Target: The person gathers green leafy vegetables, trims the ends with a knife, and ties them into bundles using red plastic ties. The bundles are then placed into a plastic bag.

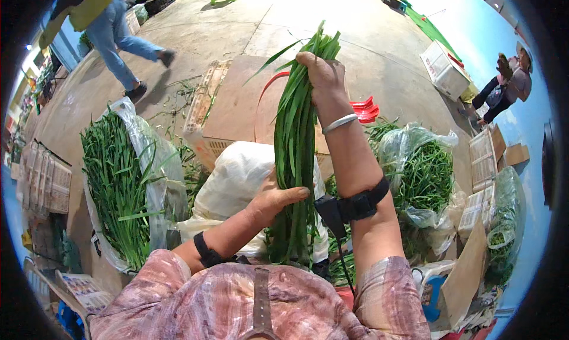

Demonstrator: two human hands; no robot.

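Note:
A long bunch of flat green leaves, likely garlic chives (295,131), stands nearly upright before me. My right hand (322,69) is closed around its upper end. Lower down, my left hand (282,193) grips the bunch, its thumb across the front. Behind the leaves lies a white plastic sack (235,175). Beyond it a brown board (240,100) rests on a plastic crate (195,135), with a red strap (271,83) on the board. The back of the bunch and most of my left fingers are hidden.
At left, an open clear bag holds long green leaves (115,175); at right, another bag holds cut greens (426,175). Red plastic pieces (365,110) lie beyond my right forearm. A person (118,33) walks at upper left; another person (506,80) stands at far right near a white box (444,71).

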